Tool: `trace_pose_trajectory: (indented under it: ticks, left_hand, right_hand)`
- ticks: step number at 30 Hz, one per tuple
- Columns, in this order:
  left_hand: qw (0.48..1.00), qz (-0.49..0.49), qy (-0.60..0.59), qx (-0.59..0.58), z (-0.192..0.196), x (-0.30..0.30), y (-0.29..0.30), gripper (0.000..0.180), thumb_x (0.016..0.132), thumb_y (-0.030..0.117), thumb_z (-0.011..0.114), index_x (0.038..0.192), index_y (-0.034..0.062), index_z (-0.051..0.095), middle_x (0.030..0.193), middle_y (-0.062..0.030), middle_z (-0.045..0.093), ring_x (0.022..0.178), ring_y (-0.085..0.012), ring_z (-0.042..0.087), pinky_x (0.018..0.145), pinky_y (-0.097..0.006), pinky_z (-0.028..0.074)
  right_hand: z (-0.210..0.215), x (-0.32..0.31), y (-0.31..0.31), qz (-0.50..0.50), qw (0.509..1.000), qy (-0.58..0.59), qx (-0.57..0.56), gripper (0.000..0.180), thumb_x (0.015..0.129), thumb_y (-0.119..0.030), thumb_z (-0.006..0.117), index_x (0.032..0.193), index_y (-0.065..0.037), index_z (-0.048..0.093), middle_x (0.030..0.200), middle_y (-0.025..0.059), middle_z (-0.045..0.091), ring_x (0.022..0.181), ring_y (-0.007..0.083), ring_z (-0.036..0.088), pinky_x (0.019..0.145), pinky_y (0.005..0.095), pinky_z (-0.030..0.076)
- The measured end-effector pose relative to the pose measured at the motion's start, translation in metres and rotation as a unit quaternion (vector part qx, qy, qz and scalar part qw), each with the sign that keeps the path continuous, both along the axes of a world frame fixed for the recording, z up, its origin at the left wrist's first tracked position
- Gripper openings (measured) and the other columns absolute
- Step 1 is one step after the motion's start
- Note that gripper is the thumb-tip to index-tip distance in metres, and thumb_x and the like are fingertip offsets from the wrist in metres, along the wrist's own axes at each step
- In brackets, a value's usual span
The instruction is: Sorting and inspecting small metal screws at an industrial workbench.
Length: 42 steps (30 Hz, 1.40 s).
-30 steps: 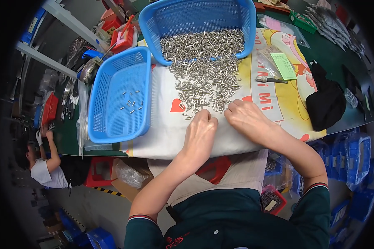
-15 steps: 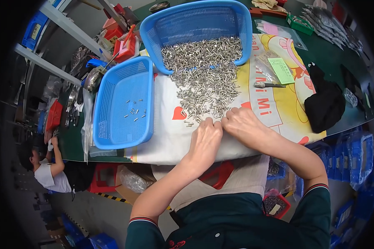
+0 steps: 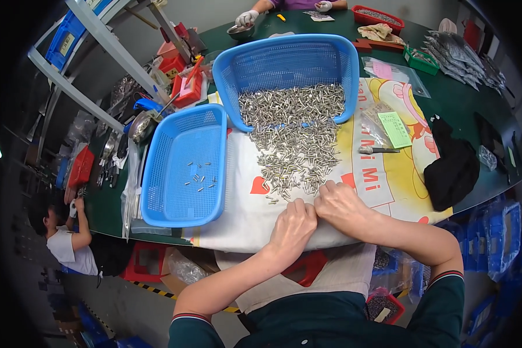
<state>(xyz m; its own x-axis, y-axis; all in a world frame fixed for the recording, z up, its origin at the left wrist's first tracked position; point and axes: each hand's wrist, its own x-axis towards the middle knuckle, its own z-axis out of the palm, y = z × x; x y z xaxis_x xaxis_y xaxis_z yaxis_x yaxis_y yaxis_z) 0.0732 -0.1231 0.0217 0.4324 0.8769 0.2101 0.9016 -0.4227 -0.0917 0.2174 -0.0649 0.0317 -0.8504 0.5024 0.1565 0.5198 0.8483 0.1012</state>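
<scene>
My left hand (image 3: 294, 226) and my right hand (image 3: 341, 204) are side by side at the near edge of a pile of small silver metal pins (image 3: 296, 159). Both have their fingers curled in, backs up, so whatever is between the fingertips is hidden. The pile spills toward me over a printed white and yellow cloth (image 3: 243, 223) from a blue plastic basket (image 3: 284, 61) tipped on its side. To the left, a shallower blue basket (image 3: 182, 219) stands upright with several loose pins (image 3: 200, 178) on its mesh floor.
Right of the pile lie a green paper slip (image 3: 395, 130), a dark-handled tool (image 3: 379, 150) and a black cloth (image 3: 452, 168). Red bins (image 3: 187, 91) stand at the back left. Across the table are a co-worker's gloved hands (image 3: 247, 18); another person (image 3: 72, 243) sits far left.
The view has tilted up, so the table sits lower and the co-worker across it shows. My hands remain together at the pile's near edge, with fingers still curled.
</scene>
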Motion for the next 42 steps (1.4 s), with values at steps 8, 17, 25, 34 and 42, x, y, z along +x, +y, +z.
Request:
trace_pose_trajectory:
  ticks: [8,17,25,34,42]
  left_hand:
    - [0.997,-0.082,-0.002,0.012,-0.001,-0.02,0.017,0.013,0.064,0.001,0.056,0.076,-0.0015,0.053,0.072,-0.0107,0.047,0.067,-0.022,0.055,0.054,-0.03,0.049]
    - [0.782,-0.005,-0.623,0.027,0.005,-0.03,0.084,0.011,0.078,-0.002,0.061,0.09,-0.0016,0.063,0.08,-0.0096,0.064,0.068,-0.0142,0.063,0.061,-0.025,0.05]
    - [0.765,-0.008,-0.642,0.056,-0.019,-0.024,0.09,0.015,0.078,-0.003,0.062,0.093,0.0,0.064,0.083,-0.0082,0.066,0.07,-0.0132,0.063,0.063,-0.024,0.05]
    - [0.759,-0.017,-0.648,0.056,-0.019,-0.024,0.091,0.017,0.078,-0.003,0.063,0.094,0.0013,0.065,0.085,-0.0081,0.066,0.072,-0.0131,0.063,0.065,-0.023,0.05]
    - [0.742,0.007,-0.67,0.026,-0.016,-0.022,0.088,0.02,0.079,-0.002,0.063,0.098,0.0025,0.066,0.089,-0.0077,0.067,0.074,-0.0114,0.063,0.066,-0.023,0.05]
  right_hand:
    - [0.007,-0.003,0.01,0.037,0.998,0.028,0.032,0.007,0.062,-0.01,0.058,0.06,-0.003,0.058,0.067,0.0078,0.052,0.074,0.0222,0.054,0.053,0.034,0.045]
    - [0.013,-0.016,0.07,0.005,0.856,0.497,-0.143,0.012,0.066,0.0,0.067,0.078,-0.001,0.065,0.071,0.0072,0.056,0.067,0.0201,0.053,0.057,0.031,0.04]
    - [-0.016,-0.031,0.065,-0.048,0.814,0.568,-0.114,0.015,0.066,0.0,0.069,0.08,-0.003,0.067,0.072,0.007,0.055,0.065,0.0194,0.053,0.056,0.0302,0.042]
    - [-0.018,-0.031,0.064,-0.038,0.792,0.59,-0.15,0.017,0.067,0.004,0.068,0.083,-0.001,0.065,0.072,0.0077,0.057,0.063,0.0195,0.055,0.054,0.0291,0.043]
    - [-0.012,-0.027,0.066,-0.007,0.818,0.564,-0.111,0.017,0.066,0.004,0.067,0.081,-0.002,0.065,0.072,0.0072,0.057,0.065,0.021,0.054,0.055,0.0307,0.042]
